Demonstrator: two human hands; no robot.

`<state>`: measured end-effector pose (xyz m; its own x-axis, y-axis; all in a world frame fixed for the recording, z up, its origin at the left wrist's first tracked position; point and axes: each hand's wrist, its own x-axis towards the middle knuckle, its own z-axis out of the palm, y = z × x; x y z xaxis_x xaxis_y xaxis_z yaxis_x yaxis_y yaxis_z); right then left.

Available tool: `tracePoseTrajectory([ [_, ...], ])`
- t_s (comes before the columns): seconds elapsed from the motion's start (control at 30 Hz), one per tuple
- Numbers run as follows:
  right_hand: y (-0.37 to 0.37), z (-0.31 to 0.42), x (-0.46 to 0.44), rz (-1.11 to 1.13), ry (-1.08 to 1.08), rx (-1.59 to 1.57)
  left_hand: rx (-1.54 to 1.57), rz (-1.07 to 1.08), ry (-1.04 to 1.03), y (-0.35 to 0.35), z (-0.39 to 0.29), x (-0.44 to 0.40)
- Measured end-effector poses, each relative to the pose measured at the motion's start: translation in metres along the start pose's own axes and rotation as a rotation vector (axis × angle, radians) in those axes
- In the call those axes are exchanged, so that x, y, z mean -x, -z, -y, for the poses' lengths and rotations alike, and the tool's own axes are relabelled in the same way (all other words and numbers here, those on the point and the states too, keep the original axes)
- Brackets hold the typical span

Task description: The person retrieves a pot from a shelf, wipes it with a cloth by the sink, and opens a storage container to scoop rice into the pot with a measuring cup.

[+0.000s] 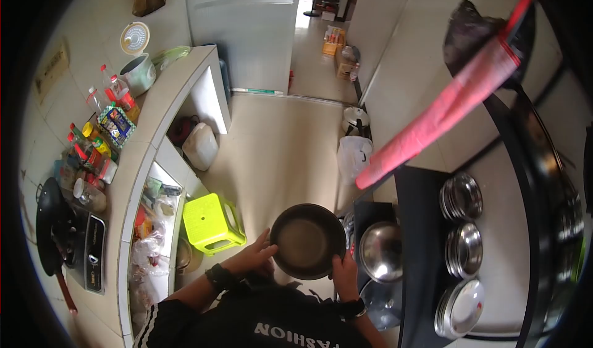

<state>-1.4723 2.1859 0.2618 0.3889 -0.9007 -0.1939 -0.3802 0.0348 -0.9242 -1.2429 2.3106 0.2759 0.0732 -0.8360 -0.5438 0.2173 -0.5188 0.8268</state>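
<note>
A round dark pan (307, 242) is held in front of my body, its open side facing up and nothing visible inside. My left hand (258, 253) grips its left rim, with the thumb over the edge. On the lower right side of the pan, my right hand (344, 270) is closed round the rim. Just right of it, a shiny metal bowl (380, 252) rests on the dark shelf, with a glass lid (380, 303) below it. A bright green stool (214, 223) stands on the floor to the left.
On the left a tiled counter (143, 144) carries bottles, a rice cooker (139, 74) and a stove (86, 247) with a wok. Stacked metal plates (460, 308) fill the right rack. A pink umbrella (432, 122) hangs upper right. A white bag (354, 156) lies ahead.
</note>
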Motion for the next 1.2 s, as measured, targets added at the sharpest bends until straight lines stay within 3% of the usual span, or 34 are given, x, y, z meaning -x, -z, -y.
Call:
tracePoseTrajectory([
  [0.13,-0.034,0.018,-0.082,0.072,-0.051,0.018,0.225,-0.015,0.108,0.044,-0.031,-0.044],
  [0.27,-0.087,0.023,-0.175,0.024,0.198,0.188,0.291,-0.038,0.142,0.103,-0.068,-0.115],
  [0.37,-0.114,0.056,-0.229,0.023,0.224,0.194,0.363,-0.145,0.088,0.137,-0.099,-0.154],
  [0.4,-0.117,0.07,-0.247,0.111,0.18,0.218,0.34,-0.144,0.048,0.153,-0.106,-0.173],
  [0.5,-0.109,0.096,-0.287,0.364,-0.12,-0.168,0.215,-0.165,-0.024,0.189,-0.128,-0.208],
  [0.57,-0.096,0.084,-0.306,0.436,-0.226,-0.399,0.352,-0.184,0.036,0.206,-0.151,-0.227],
  [0.63,-0.082,0.034,-0.321,0.391,-0.073,0.399,0.366,-0.204,0.031,0.217,-0.166,-0.247],
  [0.7,-0.07,-0.015,-0.324,0.542,-0.084,1.068,0.303,-0.222,0.0,0.227,-0.175,-0.268],
  [0.77,-0.056,-0.07,-0.318,0.511,-0.016,0.884,0.39,-0.21,0.041,0.238,-0.182,-0.293],
  [0.83,-0.054,-0.097,-0.331,0.567,-0.081,0.66,0.416,-0.205,0.062,0.247,-0.193,-0.32],
  [0.87,-0.056,-0.093,-0.349,0.66,-0.337,0.492,0.4,-0.204,0.064,0.252,-0.202,-0.334],
  [1.0,-0.06,-0.074,-0.434,0.467,-0.244,0.637,0.369,-0.256,0.068,0.254,-0.247,-0.384],
  [1.2,-0.054,-0.065,-0.521,0.493,-0.153,0.704,0.267,-0.181,0.035,0.262,-0.308,-0.456],
])
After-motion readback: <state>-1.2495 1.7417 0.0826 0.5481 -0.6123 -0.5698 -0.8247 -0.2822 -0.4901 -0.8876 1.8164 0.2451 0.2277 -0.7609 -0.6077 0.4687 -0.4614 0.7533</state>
